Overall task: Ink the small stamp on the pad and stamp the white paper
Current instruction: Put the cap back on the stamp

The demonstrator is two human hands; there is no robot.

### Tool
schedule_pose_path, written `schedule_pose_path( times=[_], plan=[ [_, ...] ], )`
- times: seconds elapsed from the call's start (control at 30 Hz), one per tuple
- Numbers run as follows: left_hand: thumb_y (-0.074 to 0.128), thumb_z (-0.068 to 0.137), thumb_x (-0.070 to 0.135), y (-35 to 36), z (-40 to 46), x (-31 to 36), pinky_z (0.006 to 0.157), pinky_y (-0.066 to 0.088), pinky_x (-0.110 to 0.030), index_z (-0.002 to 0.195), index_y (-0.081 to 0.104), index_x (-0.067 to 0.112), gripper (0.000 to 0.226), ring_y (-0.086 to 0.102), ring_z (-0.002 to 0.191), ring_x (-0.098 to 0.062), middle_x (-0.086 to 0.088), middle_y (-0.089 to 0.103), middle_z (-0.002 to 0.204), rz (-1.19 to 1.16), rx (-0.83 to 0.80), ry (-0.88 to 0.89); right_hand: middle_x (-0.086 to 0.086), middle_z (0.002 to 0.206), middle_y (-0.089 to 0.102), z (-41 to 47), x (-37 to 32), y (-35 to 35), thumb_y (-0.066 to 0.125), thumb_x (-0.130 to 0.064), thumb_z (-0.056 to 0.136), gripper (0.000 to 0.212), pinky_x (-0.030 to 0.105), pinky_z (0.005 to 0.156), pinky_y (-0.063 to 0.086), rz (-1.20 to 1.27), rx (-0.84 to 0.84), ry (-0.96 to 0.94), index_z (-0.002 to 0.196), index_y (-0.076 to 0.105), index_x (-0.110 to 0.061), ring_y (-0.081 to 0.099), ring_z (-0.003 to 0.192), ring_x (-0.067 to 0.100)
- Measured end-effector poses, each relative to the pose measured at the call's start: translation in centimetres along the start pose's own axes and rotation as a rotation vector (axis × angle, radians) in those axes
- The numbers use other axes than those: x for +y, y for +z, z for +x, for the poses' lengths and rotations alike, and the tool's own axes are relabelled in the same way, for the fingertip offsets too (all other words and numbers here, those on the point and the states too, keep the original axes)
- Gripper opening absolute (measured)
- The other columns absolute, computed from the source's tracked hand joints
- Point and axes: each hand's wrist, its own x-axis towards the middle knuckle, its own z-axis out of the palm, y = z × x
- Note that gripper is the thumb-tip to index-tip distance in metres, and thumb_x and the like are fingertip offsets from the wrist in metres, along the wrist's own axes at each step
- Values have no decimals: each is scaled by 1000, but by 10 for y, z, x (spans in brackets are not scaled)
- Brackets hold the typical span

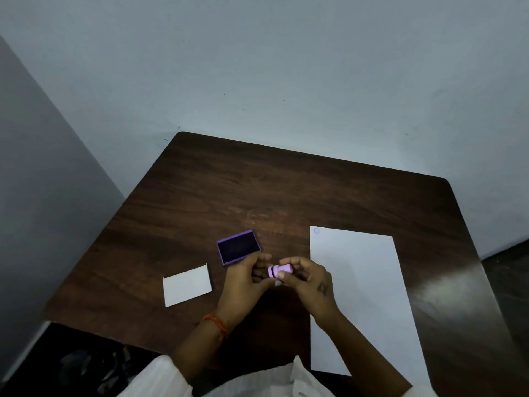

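Both hands are up over the table point(286, 190) with the small stamp point(280, 271) held sideways between them; the right hand point(310, 279) has its fingers closed round the pink barrel, and the left hand point(247, 277) is curled at the stamp's other end, though I cannot tell whether it actually grips it or only steadies it. The stamp hangs just in front of the open ink pad point(239, 247) and just left of the white paper point(360, 299); it touches neither.

What I'd worry about: the stamp is lying on its side, so if it goes down tilted it could ink unevenly and leave a patchy mark; the left fingers sit close to the printing end and might pick up ink; the paper lies loose and could slide under pressure.

Counting: one stamp; one purple ink pad; one large white sheet, with one faint round mark point(316, 230) at its far left corner; one small white card point(187, 285), well left of the hands.
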Motion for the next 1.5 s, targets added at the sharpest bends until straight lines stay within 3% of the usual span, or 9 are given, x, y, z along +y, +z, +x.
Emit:
schedule_pose_path(
  times=[0.1, 0.3, 0.53, 0.67, 0.87, 1.07, 1.17, 1.27, 1.5],
  plan=[
    [81, 66, 12, -3, 0, -1, 75, 57, -18, 96, 60, 37, 44, 68, 86, -1, 6, 71, 95, -6, 7, -7, -4, 92, 69, 0, -4, 0, 72, -24, 78, 22, 6, 71, 47, 2, -33, -13, 99, 68, -18, 62, 80, 2],
    [83, 63, 14, -7, 1, -6, 74, 58, -19, 91, 65, 29, 37, 69, 83, -2, 5, 73, 90, -25, -11, -31, 8, 104, 71, 4, -7, -2, 72, -26, 78, 28, 38, 93, 53, 16, -133, 59, 102, 69, -14, 65, 95, 20],
    [81, 67, 12, -5, 1, -3, 72, 60, -23, 84, 68, 22, 24, 72, 79, -8, 3, 76, 87, -42, -60, -24, 6, 90, 73, 6, -5, -9, 74, -25, 76, 10, 17, 71, 57, 128, -228, 132, 84, 69, -22, 72, 79, 14],
    [81, 66, 18, -5, 1, -3, 77, 58, -29, 83, 69, 22, 21, 71, 82, -9, 1, 75, 88, -54, -61, -56, -4, 99, 70, 6, 1, -11, 73, -33, 75, 27, 25, 86, 53, 100, -171, 104, 101, 67, -26, 66, 94, 12],
    [80, 68, 17, -4, 2, -1, 76, 59, -26, 83, 69, 23, 20, 71, 82, -7, 4, 76, 88, -45, -86, -55, 7, 94, 74, 9, 2, -12, 72, -24, 77, 8, 18, 69, 58, 146, -197, 111, 84, 68, -27, 72, 80, 17],
    [79, 69, 19, -4, 4, -1, 80, 58, -27, 85, 69, 24, 20, 70, 85, -5, 3, 75, 91, -19, -98, -56, -6, 96, 71, 10, 3, -14, 73, -29, 76, 18, 16, 75, 53, 118, -187, 105, 93, 67, -31, 66, 90, 9],
    [80, 69, 17, -3, 3, -3, 78, 59, -27, 85, 68, 24, 21, 70, 83, -4, 4, 75, 89, 1, -99, -36, 5, 96, 74, 11, 4, -12, 71, -26, 78, 9, 27, 81, 59, 145, -205, 159, 87, 69, -27, 71, 82, 14],
    [80, 68, 18, -3, 2, -4, 74, 58, -21, 84, 68, 25, 21, 70, 82, -3, 6, 75, 88, 11, -82, -19, 8, 102, 73, 12, 4, -11, 73, -29, 76, 22, 39, 91, 56, 155, -229, 186, 96, 69, -22, 71, 89, 20],
    [77, 73, 18, -1, 5, -4, 74, 57, -17, 86, 68, 27, 18, 69, 81, 0, 6, 74, 86, 45, -66, 50, 6, 95, 74, 16, 6, -7, 75, -33, 73, 25, 31, 86, 57, 184, -254, 249, 92, 70, -18, 72, 82, 16]
  ],
)
